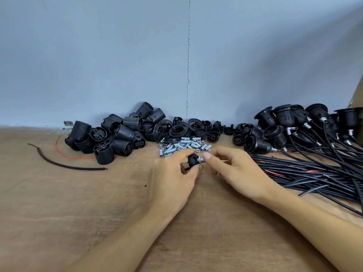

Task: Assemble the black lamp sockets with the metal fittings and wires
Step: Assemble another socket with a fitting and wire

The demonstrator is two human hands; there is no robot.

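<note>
Sticking out of the side of a small black socket cap [191,160] is a threaded metal fitting [200,159], and the pair is held just above the tabletop [59,203] near the middle of the view. The left hand [172,179] has its grip curled round the cap, thumb on top and fingers beneath. The right hand [233,173] has its grip pinching the free end of the fitting between thumb and forefinger, with the other fingers loosely bent.

Just behind the hands lies a heap of loose silver fittings [184,147]. Behind that, at the foot of the grey-blue wall [117,55], sits a scatter of black caps and rings [196,128]. To the left is a pile of ribbed black socket bodies [117,134].

To the right, wired sockets [284,122] lie stacked, and their black wires [314,173] trail toward the near right edge, a few red cores showing among them. Far left on the tabletop lie a loose black wire piece [78,168] and a thin red strand [82,158].
</note>
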